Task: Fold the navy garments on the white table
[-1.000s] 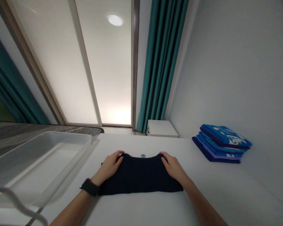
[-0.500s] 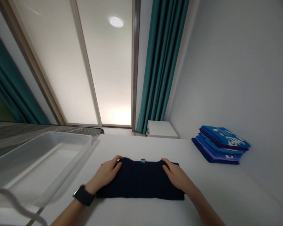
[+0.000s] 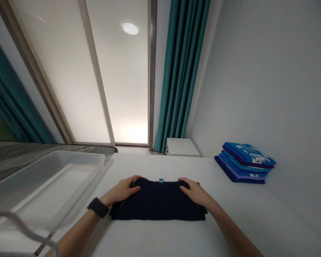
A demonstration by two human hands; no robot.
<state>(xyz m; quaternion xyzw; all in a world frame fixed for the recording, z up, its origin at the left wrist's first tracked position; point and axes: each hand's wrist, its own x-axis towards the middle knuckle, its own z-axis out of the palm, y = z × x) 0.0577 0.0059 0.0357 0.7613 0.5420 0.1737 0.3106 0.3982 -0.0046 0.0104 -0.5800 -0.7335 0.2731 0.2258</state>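
Note:
A folded navy T-shirt point(image 3: 160, 203) lies on the white table with its neckline on the far side, where a small light-blue label point(image 3: 161, 180) shows. My left hand point(image 3: 125, 191), with a dark watch on the wrist, grips its far left corner, thumb on top and fingers over the edge. At the far right corner, my right hand point(image 3: 194, 192) holds the cloth in the same way. The fabric near both hands is slightly drawn up, and its side edges look layered. The fingertips beyond the far edge are partly hidden.
A clear plastic bin point(image 3: 77, 189) stands at the left, with a grey curved bar point(image 3: 21, 228) in front of it. Folded blue and purple garments point(image 3: 244, 164) are stacked at the right by the wall. A white cabinet point(image 3: 182, 147) stands beyond the white table point(image 3: 160, 239).
Both hands have moved slightly inward along the shirt's far edge, with the cloth still between their fingers. The shirt's side edges now look narrower and bunched. The view has shifted a little.

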